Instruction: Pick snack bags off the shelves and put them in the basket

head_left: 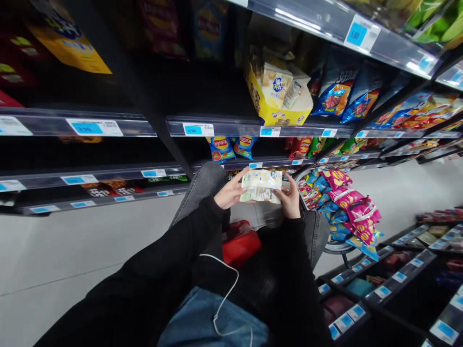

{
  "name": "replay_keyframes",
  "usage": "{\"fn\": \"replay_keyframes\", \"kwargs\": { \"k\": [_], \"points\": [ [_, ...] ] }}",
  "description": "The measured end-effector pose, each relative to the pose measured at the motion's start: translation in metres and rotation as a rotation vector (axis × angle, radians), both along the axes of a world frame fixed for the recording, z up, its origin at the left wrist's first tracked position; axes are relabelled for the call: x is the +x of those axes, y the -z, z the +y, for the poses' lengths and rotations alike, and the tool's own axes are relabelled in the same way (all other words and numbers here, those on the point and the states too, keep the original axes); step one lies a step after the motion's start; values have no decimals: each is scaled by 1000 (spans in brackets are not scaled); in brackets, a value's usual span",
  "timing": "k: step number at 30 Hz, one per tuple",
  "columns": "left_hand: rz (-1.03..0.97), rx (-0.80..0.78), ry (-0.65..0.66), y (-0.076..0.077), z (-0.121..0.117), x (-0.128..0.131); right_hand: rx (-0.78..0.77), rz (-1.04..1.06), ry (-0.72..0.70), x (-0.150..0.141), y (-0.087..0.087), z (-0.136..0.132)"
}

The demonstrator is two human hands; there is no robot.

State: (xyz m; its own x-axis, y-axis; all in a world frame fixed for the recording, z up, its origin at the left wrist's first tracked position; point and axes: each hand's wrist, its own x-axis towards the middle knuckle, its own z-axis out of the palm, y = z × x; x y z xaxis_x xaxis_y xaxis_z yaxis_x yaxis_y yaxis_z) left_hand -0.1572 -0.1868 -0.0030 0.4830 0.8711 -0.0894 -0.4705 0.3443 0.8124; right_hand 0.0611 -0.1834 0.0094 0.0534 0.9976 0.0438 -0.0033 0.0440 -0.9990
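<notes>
both arms [170, 253] stretched forward, fingers [237, 192] pinching, knees [212, 177] apart

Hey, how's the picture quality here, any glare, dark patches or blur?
Head view: white glare streaks the upper shelf edge; head view: the space left of the yellow box sinks into near-black; head view: the lower-right rack looks soft; head view: the packet between the left hand and right hand is bright, its small print unreadable.
</notes>
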Motion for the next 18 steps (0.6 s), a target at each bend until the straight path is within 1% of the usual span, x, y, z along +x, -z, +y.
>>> {"fn": "replay_keyframes", "kwargs": {
  "k": [2,4,6,8,10,12,15,18],
  "points": [
    [-17,-27,-39,0,1,1,-26,-4,5,0,4,1],
    [3,-39,-115,2,2,3,-55,-19,15,0,7,3],
    [42,-27,-193,4,3,5,-64,-17,27,-1,8,3],
    [62,-11,-249,7,4,6,-63,-10,1,-1,7,3],
    [61,-14,-274,8,5,6,-59,-23,-43,0,6,3],
    [66,-30,-284,9,5,5,-59,-56,-53,1,4,2],
    [82,-48,-305,11,7,6,-66,-95,-9,0,3,1],
    [117,-43,-332,13,8,7,-35,-92,38,-3,1,0]
  ]
}}
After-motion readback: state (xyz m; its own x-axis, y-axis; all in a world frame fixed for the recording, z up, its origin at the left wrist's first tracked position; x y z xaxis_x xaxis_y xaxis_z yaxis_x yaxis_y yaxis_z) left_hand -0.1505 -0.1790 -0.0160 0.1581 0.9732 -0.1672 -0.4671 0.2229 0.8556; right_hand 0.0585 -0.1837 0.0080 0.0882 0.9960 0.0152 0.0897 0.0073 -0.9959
